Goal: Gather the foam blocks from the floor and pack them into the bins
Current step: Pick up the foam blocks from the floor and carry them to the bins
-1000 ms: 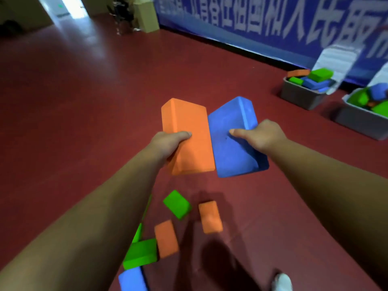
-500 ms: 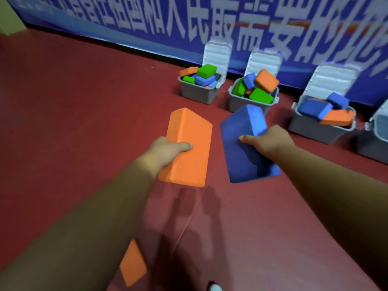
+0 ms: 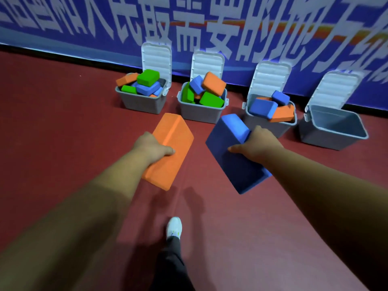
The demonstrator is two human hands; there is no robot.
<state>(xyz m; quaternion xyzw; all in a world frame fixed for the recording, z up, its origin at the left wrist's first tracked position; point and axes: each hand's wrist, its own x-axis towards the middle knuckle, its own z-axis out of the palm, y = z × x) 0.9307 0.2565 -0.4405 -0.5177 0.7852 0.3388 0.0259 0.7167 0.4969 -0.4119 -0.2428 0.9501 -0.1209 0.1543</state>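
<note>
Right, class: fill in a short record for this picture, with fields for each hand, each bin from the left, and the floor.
left hand: grips orange block
right hand: grips blue block
bin 1: heaped; orange, green, blue
bin 2: heaped; orange, green, blue
bin 3: blue and orange only
bin 4: empty
lids: all four up, against banner
floor: red; one white shoe

The left hand [image 3: 151, 147] and right hand [image 3: 258, 143] come off bare forearms [image 3: 84, 206]. One leg shows below them in a dark trouser leg [image 3: 172, 266], ending in a white trainer [image 3: 174, 226] with a small yellow-green mark near its laces.
</note>
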